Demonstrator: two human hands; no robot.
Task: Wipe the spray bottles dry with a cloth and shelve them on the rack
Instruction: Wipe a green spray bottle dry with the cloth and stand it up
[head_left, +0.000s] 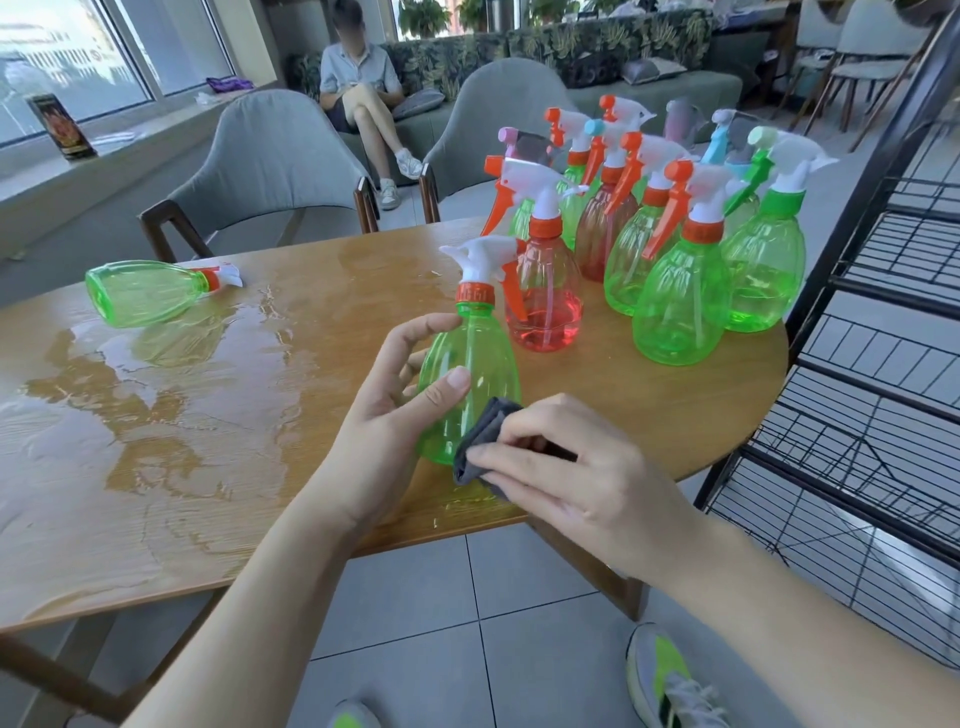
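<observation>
The green spray bottle (470, 379) being dried stands upright near the near edge of the wooden surface (649, 410), just left of the crowd of other bottles. The left hand (387, 410) holds it from the left, its fingers curled round the body with the thumb (447, 387) across the front; the right hand (566, 475) pinches a folded grey cloth (480, 441) and presses it against the bottle's lower right side. The main risk, I judge, is slip: the plastic looks wet and smooth, and a firm wipe from the right could push the bottle out of the left hand's hold, or tip it off the near edge, which is close. The base also sits on a surface with water on it, so setting it back down would wet it again. Just far and right of it stands a red bottle (545, 291), and beyond that the cluster of green bottles (675, 306); a wide sweep of the cloth or an elbow could knock 1 into the next and topple several. A broad puddle (156, 395) covers the left half of the surface, where 1 green bottle (140, 291) lies on its side. The black wire rack (857, 441) stands at the right, touching the surface's edge or nearly so; its wire shelves may let a narrow base sit unevenly and fall.
</observation>
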